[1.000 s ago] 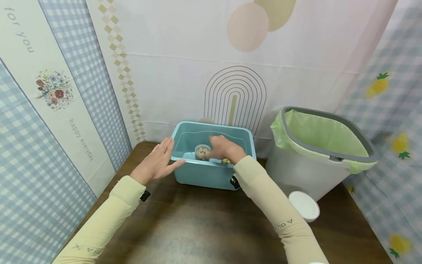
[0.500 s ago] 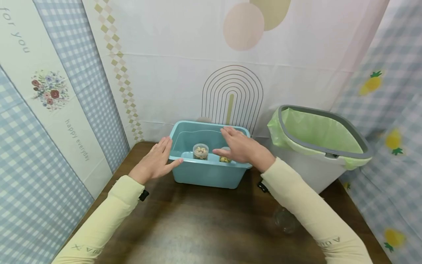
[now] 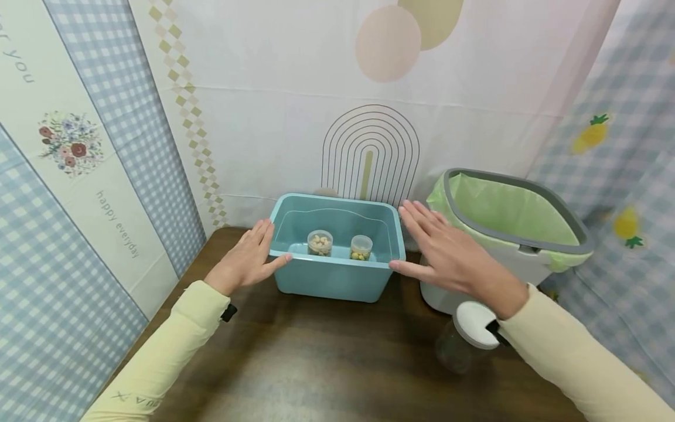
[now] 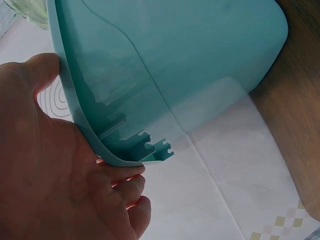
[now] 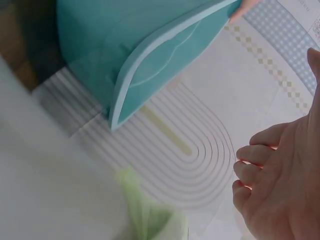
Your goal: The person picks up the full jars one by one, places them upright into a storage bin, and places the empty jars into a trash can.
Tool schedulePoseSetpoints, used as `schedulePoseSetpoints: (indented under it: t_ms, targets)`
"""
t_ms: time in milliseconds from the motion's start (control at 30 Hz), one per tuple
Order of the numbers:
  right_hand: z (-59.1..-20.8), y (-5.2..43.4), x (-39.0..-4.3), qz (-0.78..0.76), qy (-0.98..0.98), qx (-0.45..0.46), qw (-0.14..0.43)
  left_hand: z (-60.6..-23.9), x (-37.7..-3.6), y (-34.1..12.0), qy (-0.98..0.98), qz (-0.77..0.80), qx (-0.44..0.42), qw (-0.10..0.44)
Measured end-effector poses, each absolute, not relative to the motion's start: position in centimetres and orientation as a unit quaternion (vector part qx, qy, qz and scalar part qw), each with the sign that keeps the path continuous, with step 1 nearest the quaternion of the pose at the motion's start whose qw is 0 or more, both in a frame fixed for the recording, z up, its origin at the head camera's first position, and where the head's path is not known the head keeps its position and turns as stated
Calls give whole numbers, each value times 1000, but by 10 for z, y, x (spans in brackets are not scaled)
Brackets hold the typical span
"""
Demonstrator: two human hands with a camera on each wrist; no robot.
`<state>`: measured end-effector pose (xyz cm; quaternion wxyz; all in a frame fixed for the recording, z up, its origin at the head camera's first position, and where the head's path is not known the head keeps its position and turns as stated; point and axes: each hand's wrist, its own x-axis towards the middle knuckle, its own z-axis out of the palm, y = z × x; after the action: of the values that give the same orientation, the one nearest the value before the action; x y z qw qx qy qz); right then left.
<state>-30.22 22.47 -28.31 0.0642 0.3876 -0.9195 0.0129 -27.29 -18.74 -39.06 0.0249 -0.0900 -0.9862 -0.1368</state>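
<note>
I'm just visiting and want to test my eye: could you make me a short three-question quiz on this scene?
1. True or false: the left hand touches the blue tub.
2. How many small jars stand inside the tub?
3. What lines the bin? A) green bag B) newspaper C) nothing

Key: 1 true, its thumb lies on the rim. 2 two. 3 A.

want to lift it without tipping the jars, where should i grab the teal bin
Probably by the flared rim on its two short ends, one hand from each side. The teal bin stands upright; the left hand already rests at one end, the right hand is open beside the other.
</note>
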Motion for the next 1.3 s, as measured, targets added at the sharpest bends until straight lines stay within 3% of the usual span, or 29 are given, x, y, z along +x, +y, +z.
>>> schedulePoseSetpoints:
  t_ms: [500, 1300]
  targets:
    - [-264, 312, -283, -6, -939, 332, 87, -392, -270, -186, -986, -138, -92, 33]
    - [-281, 436, -340, 20, -975, 208, 71, -393, -271, -187, -987, -126, -91, 31]
